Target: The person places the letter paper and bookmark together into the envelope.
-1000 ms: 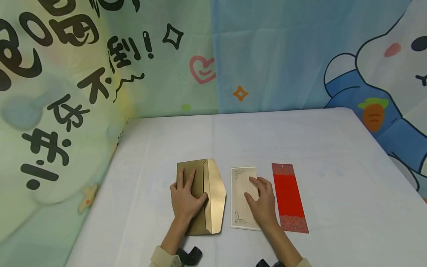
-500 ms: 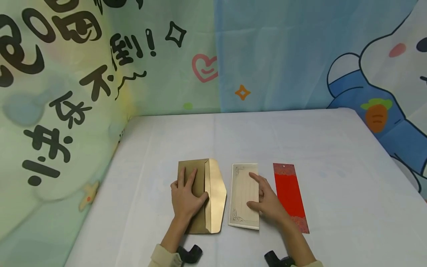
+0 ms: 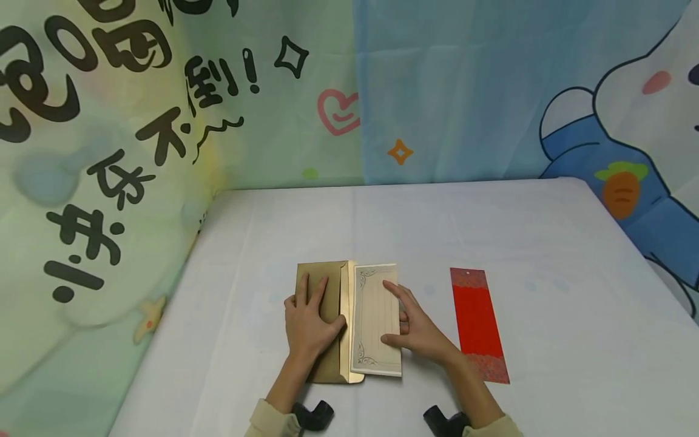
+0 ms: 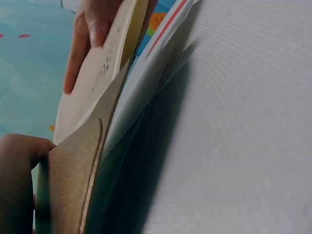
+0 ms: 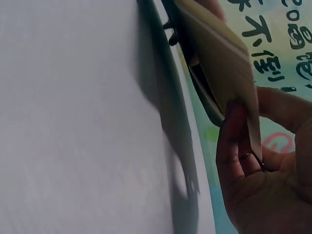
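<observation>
My left hand (image 3: 312,328) lies with spread fingers on a gold envelope (image 3: 327,364), pressing it to the table. Its thumb reaches the envelope's mouth, beside the unfolded flap. In my right hand (image 3: 420,331) a stack of cream paper slips (image 3: 374,321) with printed corner scrolls and faint lines is pinched, thumb and forefinger on top, other fingers beneath. The stack overlaps the envelope's flap in the head view. Layered sheet edges of the paper stack (image 5: 224,53) show in the right wrist view. The left wrist view has the stack's near end at the envelope's edge (image 4: 78,175).
A red strip (image 3: 477,321) with patterned ends and a small hole at the top lies to the right on the white-covered table (image 3: 273,230). Printed cloth backdrops (image 3: 448,91) stand along the left and back. Black camera mounts (image 3: 314,416) sit at both wrists.
My right hand has gripped the paper stack, raised it and carried it left over the envelope's flap. The left hand has stayed on the envelope. The red strip lies where it was.
</observation>
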### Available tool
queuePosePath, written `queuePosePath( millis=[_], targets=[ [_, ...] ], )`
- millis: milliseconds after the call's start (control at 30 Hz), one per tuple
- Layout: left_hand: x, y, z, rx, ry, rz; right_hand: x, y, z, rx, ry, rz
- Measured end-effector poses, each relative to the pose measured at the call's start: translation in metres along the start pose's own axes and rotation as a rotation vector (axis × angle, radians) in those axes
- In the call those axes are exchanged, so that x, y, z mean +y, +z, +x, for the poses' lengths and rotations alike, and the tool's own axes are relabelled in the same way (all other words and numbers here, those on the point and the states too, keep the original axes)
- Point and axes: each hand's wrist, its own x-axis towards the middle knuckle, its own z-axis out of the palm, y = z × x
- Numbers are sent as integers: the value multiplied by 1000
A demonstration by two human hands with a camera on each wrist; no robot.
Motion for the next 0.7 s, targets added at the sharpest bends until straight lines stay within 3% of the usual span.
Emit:
queuePosePath(
  millis=[133,333,467,700],
  targets=[
    [1,0,0,7,11,7,4,8,5,23,-5,-93],
    [1,1,0,-9,8,14,-2,18,12,65,-37,-352],
    [1,3,-1,1,25,12,7,23,17,80,-80,-495],
    [0,2,-1,8,30,30,11,28,22,104,-120,-569]
  ],
)
